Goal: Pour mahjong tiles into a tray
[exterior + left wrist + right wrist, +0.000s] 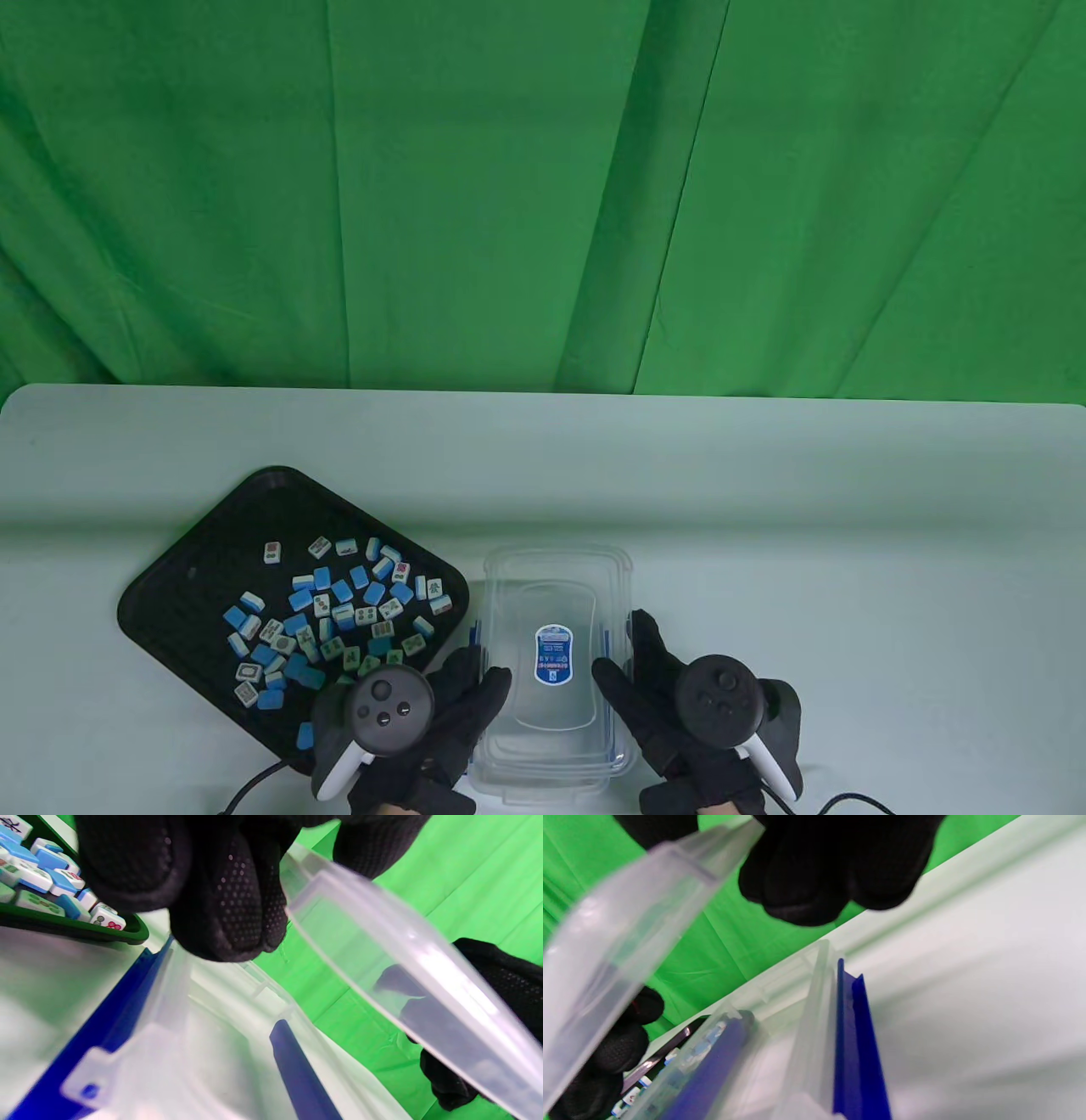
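Observation:
A black tray (170,577) at the left holds several blue-backed mahjong tiles (339,603). Beside it stands a clear plastic box (556,559) with blue latches (297,1069). A clear lid (556,679) with a blue sticker is over the box. My left hand (479,679) grips the lid's left edge and my right hand (624,654) grips its right edge. In the left wrist view the lid (382,950) is raised and tilted above the box (203,1035). The right wrist view shows the same lid (619,942) above the box wall (810,1035). No tiles show inside the box.
The white table (806,526) stretches to the right and behind the box. A green cloth (543,187) hangs behind the table's far edge. Glove cables (254,785) trail off the front edge near both hands.

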The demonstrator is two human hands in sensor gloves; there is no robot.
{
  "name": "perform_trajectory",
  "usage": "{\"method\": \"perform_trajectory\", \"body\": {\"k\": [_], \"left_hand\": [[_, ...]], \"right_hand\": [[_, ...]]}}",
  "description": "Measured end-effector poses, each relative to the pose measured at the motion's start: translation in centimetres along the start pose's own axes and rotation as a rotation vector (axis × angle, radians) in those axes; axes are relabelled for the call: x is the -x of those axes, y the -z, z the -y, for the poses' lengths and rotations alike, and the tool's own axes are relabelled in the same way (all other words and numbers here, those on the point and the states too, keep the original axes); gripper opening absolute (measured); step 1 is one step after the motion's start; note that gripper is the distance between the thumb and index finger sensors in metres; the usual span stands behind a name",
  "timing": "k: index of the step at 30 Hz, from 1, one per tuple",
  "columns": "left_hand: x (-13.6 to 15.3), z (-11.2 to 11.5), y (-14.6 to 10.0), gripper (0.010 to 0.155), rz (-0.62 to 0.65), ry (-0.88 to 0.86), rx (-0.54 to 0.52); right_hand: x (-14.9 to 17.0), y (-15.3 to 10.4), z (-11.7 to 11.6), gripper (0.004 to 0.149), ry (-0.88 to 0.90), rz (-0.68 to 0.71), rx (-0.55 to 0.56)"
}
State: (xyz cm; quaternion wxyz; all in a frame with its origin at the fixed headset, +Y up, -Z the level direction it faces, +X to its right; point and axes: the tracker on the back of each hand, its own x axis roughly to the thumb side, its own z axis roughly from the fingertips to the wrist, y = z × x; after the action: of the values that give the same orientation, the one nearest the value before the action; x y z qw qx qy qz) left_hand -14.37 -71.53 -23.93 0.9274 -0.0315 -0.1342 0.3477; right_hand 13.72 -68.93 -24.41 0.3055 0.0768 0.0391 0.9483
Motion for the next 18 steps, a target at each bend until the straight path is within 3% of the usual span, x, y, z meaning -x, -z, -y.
{"method": "perform_trajectory", "body": {"k": [18], "left_hand": [[0.2,0.8,0.0,0.067,-0.018,0.107,0.03]], "right_hand": [[0.3,0.3,-1.4,0.08,-0.097,-0.027,-0.036]]}}
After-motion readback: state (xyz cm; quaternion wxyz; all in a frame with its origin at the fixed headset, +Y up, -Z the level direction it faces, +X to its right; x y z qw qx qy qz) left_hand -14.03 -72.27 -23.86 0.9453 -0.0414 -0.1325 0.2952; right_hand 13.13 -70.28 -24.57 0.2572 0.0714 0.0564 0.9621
